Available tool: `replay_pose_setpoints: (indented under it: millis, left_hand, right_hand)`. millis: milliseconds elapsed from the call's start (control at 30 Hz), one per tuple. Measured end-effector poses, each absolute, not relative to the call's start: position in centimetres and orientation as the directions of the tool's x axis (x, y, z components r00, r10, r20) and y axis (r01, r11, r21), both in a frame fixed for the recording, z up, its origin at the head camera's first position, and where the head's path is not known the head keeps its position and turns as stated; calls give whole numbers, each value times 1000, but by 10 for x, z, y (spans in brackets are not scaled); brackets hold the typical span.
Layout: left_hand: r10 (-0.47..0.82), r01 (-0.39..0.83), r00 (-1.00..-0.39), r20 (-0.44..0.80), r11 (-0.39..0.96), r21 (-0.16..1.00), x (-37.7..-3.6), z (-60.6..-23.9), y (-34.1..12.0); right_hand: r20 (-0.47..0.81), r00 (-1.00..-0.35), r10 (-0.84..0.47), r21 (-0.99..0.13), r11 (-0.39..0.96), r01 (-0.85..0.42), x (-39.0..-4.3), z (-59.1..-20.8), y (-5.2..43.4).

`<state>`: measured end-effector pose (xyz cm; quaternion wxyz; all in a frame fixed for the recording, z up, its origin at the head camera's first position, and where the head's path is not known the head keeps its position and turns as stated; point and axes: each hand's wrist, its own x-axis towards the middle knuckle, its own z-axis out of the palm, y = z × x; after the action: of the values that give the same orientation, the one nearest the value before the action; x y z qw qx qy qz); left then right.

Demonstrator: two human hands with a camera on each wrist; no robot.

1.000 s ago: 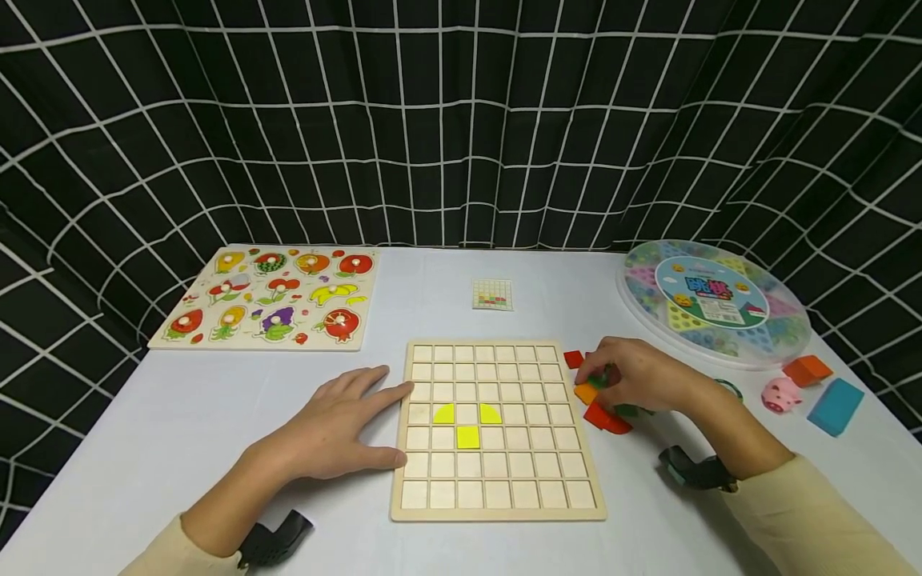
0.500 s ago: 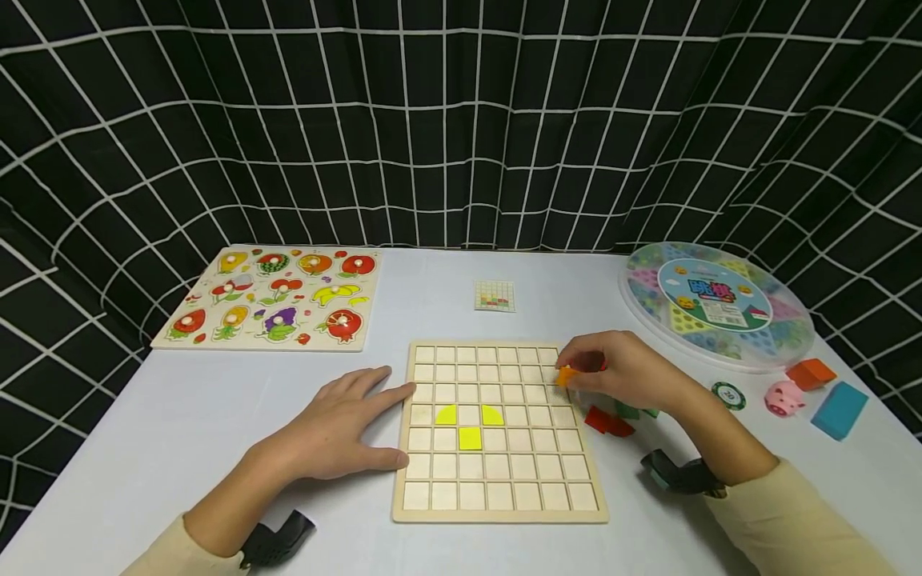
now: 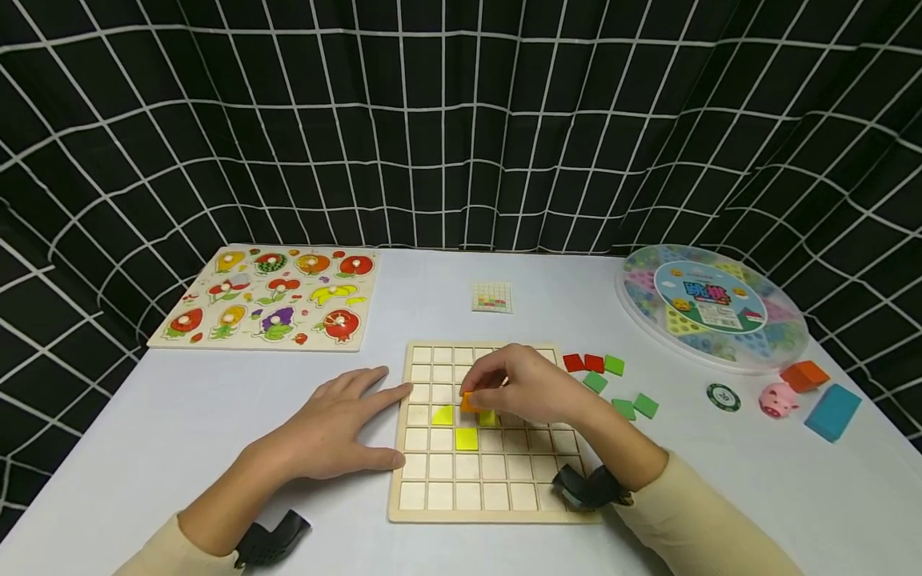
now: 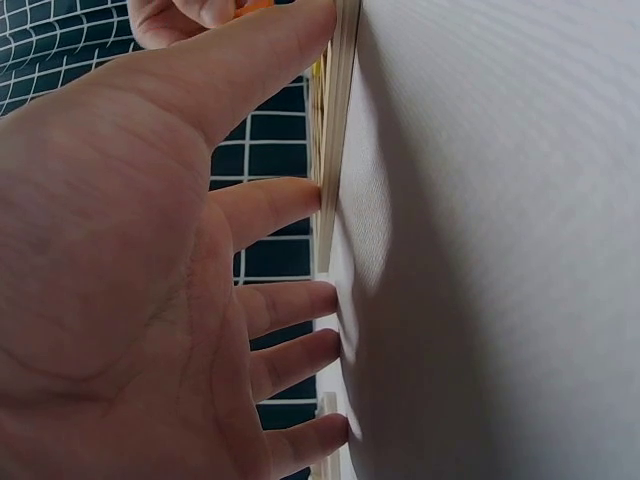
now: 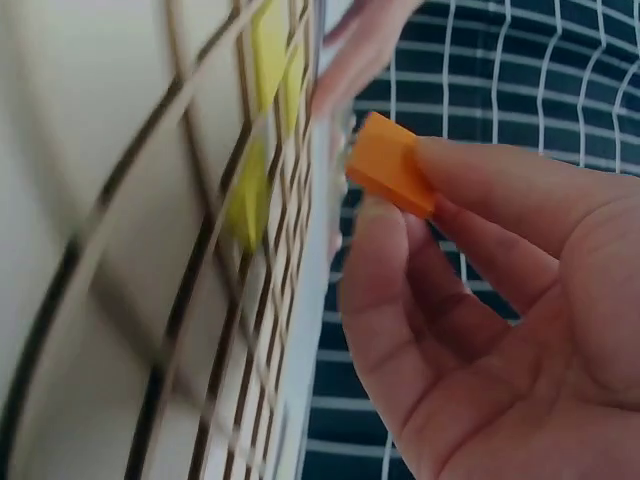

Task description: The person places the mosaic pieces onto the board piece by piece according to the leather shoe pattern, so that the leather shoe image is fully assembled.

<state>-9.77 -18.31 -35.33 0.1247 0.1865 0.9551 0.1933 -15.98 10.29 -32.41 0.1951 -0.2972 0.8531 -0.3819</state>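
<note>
The right hand pinches an orange tile between thumb and fingertips and holds it tilted above the board, clear of its surface. Seen from the head, the tile is near a rounded yellow tile, which the hand partly covers. Another rounded yellow tile sits in a cell to the left, and a yellow square sits a row nearer the person.

The left hand has its fingers spread wide and holds nothing; thumb and forefinger touch the board's left edge.

Just beyond the board's right edge, two red tiles and four green tiles lie on the table. Farther right are a chip, a pig, an orange block and a blue block, with a round box behind them. A small card lies behind the board, and a fruit puzzle is at the back left. Dark gridded cloth hangs around the table.
</note>
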Motion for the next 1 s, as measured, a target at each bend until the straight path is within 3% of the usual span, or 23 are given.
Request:
replay_pose_setpoints:
  millis: [267, 733, 1000]
  left_hand:
    - [412, 319, -898, -153, 851, 418, -96, -356, -185]
    - [423, 331, -895, -144, 843, 424, -96, -356, -188]
    - [425, 335, -895, -136, 842, 422, -97, -356, -185]
  right_hand:
    - [-149, -666, -731, -738, 530, -417, -150, -333, 69]
    - [-144, -714, -685, -599, 635, -488, -139, -332, 51]
    - [-128, -699, -703, -615, 609, -500, -138, -332, 56]
